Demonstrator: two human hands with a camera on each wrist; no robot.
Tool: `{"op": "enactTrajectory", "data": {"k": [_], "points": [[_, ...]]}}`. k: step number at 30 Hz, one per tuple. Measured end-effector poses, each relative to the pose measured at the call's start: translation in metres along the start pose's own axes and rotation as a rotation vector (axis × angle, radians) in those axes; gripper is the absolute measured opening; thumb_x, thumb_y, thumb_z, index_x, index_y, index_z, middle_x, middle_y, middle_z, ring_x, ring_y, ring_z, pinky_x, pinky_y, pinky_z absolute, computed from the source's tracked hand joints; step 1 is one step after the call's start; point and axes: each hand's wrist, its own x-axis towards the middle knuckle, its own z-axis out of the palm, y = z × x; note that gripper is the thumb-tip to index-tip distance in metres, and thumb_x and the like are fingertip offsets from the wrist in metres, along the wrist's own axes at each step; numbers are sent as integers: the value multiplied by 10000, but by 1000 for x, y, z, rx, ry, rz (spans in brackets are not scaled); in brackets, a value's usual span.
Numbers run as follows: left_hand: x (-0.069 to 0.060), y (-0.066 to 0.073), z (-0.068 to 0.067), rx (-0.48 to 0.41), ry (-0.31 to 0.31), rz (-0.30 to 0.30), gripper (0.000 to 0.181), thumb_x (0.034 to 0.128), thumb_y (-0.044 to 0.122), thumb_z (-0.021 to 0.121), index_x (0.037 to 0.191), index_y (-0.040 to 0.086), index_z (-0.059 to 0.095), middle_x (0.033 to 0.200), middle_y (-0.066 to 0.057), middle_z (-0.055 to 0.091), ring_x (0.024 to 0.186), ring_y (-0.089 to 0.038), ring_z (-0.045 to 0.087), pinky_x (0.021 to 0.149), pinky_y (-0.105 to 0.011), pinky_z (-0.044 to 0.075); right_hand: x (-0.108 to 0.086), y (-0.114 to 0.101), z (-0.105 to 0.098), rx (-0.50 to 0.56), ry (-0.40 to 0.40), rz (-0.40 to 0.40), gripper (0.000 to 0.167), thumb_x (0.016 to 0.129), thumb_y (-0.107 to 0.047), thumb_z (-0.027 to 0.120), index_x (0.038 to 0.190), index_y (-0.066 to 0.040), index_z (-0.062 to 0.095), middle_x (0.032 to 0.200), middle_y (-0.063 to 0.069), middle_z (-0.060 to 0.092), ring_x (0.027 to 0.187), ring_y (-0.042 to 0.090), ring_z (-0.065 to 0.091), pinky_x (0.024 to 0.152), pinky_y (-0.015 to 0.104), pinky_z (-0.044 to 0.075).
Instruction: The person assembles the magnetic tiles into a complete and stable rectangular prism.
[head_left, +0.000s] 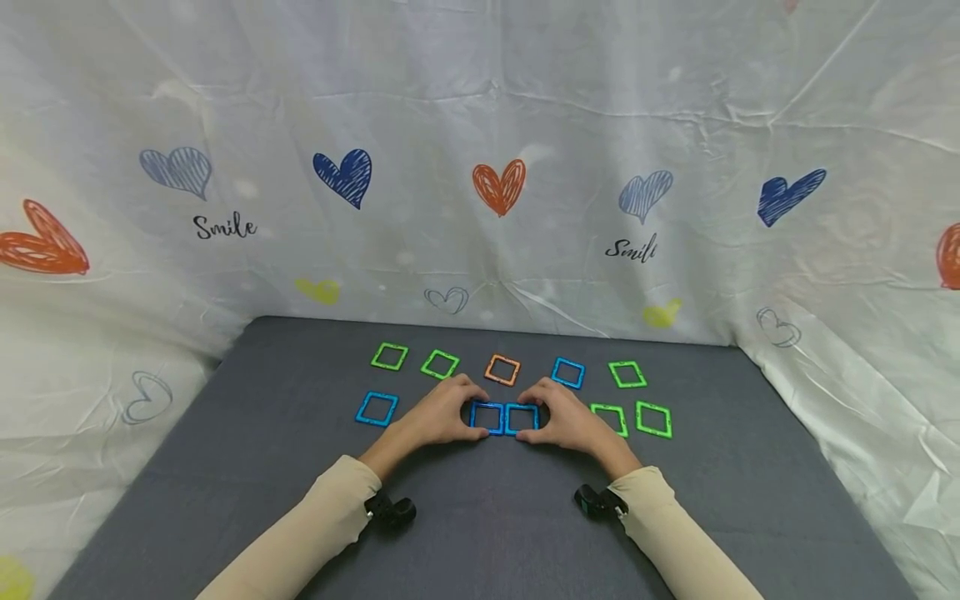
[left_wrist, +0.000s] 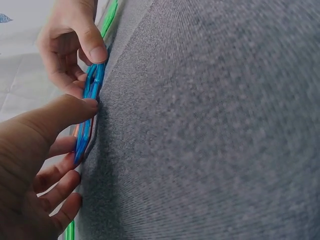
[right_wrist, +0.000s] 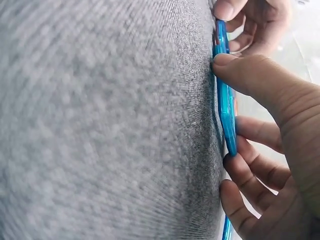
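The left hand (head_left: 446, 412) pinches the left blue frame (head_left: 487, 432), the right hand (head_left: 564, 418) the right blue frame (head_left: 521, 432), seemingly, from where I stand, to keep touching sides aligned.

Grey tabletop (head_left: 495, 533), green, blue and orange frames (head_left: 654, 432)

Five green frames (head_left: 654, 406), four blue frames (head_left: 570, 362), one orange frame (head_left: 506, 359) — two hands (head_left: 442, 412), two sleeves (head_left: 300, 527)

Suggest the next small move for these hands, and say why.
Perhaps lift the right hand off the right blue square while the left hand steadies the left blue square: their adjoining edges appear to meet, and other squares lie nearby, unjoined.
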Motion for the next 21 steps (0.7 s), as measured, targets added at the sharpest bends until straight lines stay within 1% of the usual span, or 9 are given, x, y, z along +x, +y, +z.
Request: {"op": "enactTrajectory", "data": {"k": [8,13,21], "points": [[0,0,0,-8,2,-7,481,828,356,869,1221,129,709,1146,-37,569,1037,-214,548,922,-419,470,1,4,0,7,-13,4,454,844,-337,863,1196,-96,707,1083,29,567,948,203,544,838,416,484],[0,0,0,3,4,-3,471,825,354,872,1211,134,714,1136,-34,565,1028,-210,544,921,-415,468,1,6,-1,19,-32,-6,456,854,-334,854,1212,-97,702,1110,25,570,973,205,546,858,415,485],[1,0,0,-9,-4,-12,479,822,354,878,1216,139,713,1147,-43,567,1024,-214,536,914,-420,464,0,7,-1,23,-36,-15,466,857,-331,853,1222,-81,705,1101,34,573,963,199,543,855,406,485]]}}
